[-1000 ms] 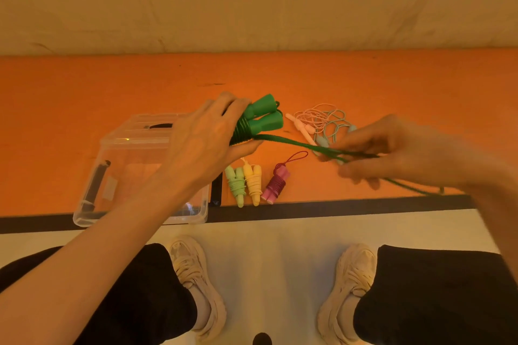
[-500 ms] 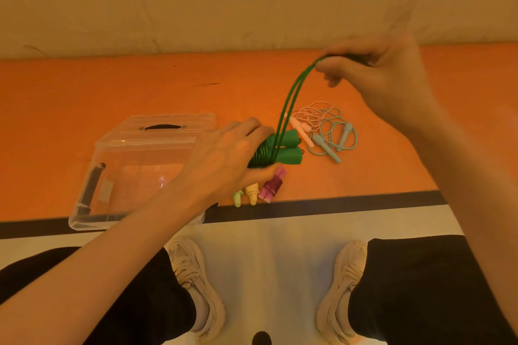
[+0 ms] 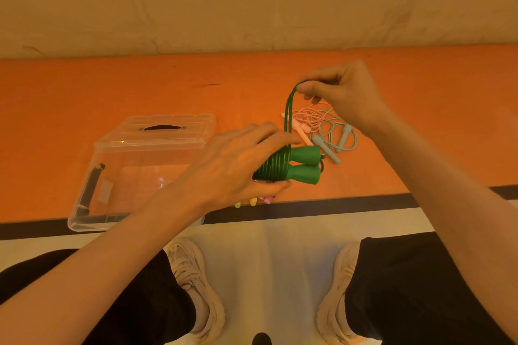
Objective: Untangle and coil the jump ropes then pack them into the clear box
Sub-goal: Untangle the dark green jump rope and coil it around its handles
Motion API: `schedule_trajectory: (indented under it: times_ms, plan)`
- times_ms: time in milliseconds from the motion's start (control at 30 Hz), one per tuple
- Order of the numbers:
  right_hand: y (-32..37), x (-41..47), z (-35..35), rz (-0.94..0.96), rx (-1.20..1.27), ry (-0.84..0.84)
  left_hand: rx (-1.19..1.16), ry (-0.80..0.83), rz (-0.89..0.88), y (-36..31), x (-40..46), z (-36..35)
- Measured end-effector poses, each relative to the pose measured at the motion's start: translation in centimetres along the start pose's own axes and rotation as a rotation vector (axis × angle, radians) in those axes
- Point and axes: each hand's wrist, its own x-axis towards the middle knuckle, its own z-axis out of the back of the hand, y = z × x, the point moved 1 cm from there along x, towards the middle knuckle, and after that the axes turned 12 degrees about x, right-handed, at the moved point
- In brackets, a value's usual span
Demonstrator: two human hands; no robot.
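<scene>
green jump rope (image 3: 291, 166) handles clasped in left hand (image 3: 238, 168); right hand (image 3: 340, 92) pinches its cord loop above, near the orange desk's (image 3: 84, 92) front edge.

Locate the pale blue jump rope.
The pale blue jump rope lies on the orange mat, right of centre, tangled with the pink rope, beyond the green handles.

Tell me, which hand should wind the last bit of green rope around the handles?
The right hand, probably. It already pinches the green rope loop above the green handles, while the left hand is busy gripping them.
</scene>
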Motion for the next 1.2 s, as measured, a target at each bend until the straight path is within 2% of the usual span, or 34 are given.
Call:
schedule_trajectory:
  times_ms: [200, 400, 667, 900, 1067, 1200]
  plan:
    - [-0.1, -0.3, -0.6, -0.044, -0.027, 0.053, -0.095, -0.006, -0.051, 0.2, -0.2, -0.4]
    - [-1.4, -0.1, 1.4, -0.142, -0.021, -0.007, -0.234, -0.036, 0.079, 1.2, -0.9, 0.4]
    - [-2.7, -1.6, 4.2, -0.382, 0.020, 0.236, -0.446, -0.168, 0.240, 1.8, -0.5, 1.7]
    - [-2.8, -2.9, 1.5, -0.350, -0.028, 0.408, -0.522, -0.230, 0.414, 1.6, -0.3, 1.4]
    - [-2.6, -4.3, -0.7, -0.335, -0.081, 0.553, -0.489, -0.198, 0.519, 2.3, -0.8, 1.1]
    - [-1.1, -5.7, -1.1, -0.314, 0.044, 0.626, -0.311, -0.147, 0.508, 2.7, -0.8, 0.7]
